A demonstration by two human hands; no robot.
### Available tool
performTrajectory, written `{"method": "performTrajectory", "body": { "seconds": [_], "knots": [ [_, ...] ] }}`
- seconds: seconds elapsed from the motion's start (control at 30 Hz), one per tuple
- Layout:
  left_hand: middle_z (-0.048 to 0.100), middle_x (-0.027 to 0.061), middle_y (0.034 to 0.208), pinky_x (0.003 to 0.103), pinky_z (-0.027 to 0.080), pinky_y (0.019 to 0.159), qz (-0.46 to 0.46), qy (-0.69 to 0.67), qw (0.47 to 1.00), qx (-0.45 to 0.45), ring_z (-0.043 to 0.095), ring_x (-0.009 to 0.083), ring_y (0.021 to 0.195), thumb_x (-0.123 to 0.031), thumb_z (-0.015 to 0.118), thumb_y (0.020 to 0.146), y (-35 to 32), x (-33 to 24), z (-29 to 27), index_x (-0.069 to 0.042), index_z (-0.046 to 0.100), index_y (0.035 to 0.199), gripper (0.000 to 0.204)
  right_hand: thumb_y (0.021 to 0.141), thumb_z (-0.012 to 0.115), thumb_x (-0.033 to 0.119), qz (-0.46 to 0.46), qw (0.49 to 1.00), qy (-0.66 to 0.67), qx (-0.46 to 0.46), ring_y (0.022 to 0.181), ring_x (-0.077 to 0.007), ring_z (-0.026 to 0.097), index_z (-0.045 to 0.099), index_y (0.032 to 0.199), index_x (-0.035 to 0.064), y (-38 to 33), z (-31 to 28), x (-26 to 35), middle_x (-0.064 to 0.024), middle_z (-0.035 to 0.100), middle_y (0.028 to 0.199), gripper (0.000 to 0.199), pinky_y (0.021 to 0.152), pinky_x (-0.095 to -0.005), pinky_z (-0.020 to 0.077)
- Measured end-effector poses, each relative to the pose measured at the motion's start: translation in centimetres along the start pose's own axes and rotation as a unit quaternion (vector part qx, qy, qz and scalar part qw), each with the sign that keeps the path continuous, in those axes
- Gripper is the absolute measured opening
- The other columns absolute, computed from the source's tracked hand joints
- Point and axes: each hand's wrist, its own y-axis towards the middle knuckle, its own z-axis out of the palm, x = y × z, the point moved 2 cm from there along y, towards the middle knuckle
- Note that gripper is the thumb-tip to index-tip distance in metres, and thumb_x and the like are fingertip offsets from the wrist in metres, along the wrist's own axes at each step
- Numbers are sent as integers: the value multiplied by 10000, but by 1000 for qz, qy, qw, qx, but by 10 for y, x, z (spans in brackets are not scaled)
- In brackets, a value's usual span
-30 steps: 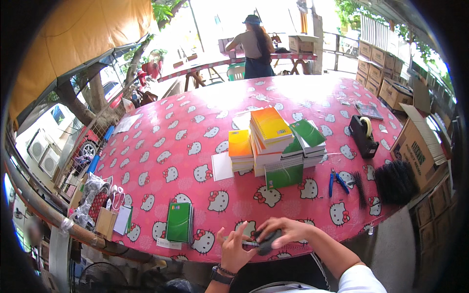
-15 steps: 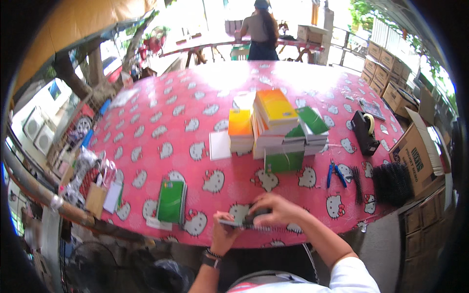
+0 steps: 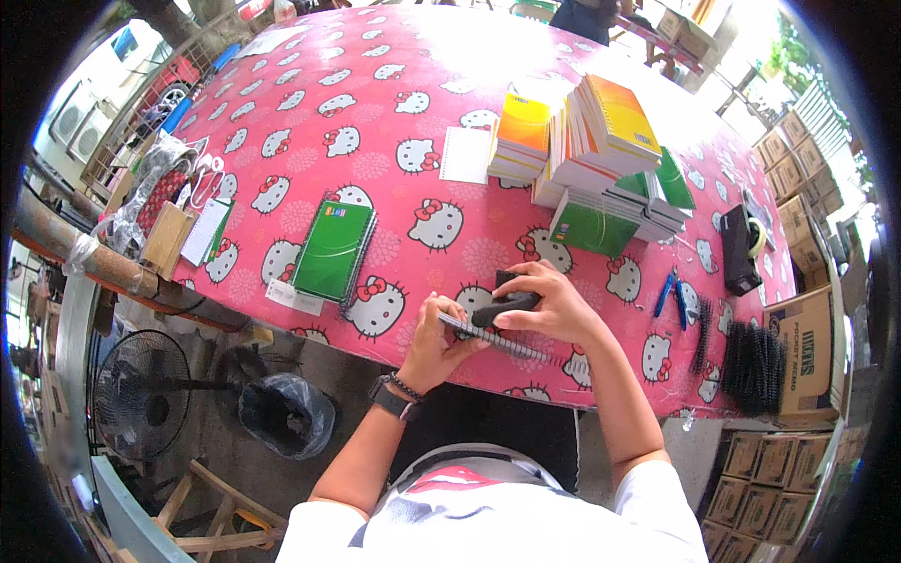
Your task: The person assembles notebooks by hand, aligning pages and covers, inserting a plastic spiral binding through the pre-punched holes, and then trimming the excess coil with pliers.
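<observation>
My left hand (image 3: 437,340) pinches a small notebook (image 3: 479,334) above the table's near edge, its bound side facing me and sloping down to the right. A black spiral coil (image 3: 530,353) runs along that side, and its loose end sticks out past the notebook. My right hand (image 3: 552,305) is closed on a dark, blocky object (image 3: 505,310) held against the coil; its kind I cannot make out. To the left lies a stack of green spiral notebooks (image 3: 330,251). Blue-handled pliers (image 3: 671,298) and black spiral coils (image 3: 751,368) rest to the right.
Beyond my hands stand piles of orange-yellow notebooks (image 3: 615,117) and green ones (image 3: 593,225) on the pink patterned table (image 3: 375,202). A black tape dispenser (image 3: 741,249) and cardboard boxes (image 3: 807,352) are at the right. A fan (image 3: 141,394) and lined bin (image 3: 286,413) stand below left.
The view has tilted down, and the person at the back has mostly left it. The notebook now slopes down to the right; the dark object shows more plainly in my right hand.
</observation>
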Motion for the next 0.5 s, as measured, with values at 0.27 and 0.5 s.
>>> {"method": "performTrajectory", "body": {
  "seconds": [0.27, 0.5],
  "knots": [
    [497, 71, 888, 453, 292, 979, -32, -45, 998, -1, 475, 249, 854, -221, 815, 677, 1, -9, 2, -55, 392, 977, 544, 684, 745, 469, -45, 978, 198, 38, 1126, -312, 494, 706, 968, 86, 1, 4, 7, -173, 591, 1131, 478, 961, -419, 380],
    [489, 97, 926, 369, 418, 739, -41, -10, 999, -2, 467, 246, 833, -188, 810, 687, 1, -5, 5, -39, 402, 999, 535, 641, 783, 426, -30, 980, -166, -105, 1211, -356, 416, 615, 1127, 92, -6, -4, 1, -186, 469, 1313, 612, 1024, -448, 341]
  ]
}}
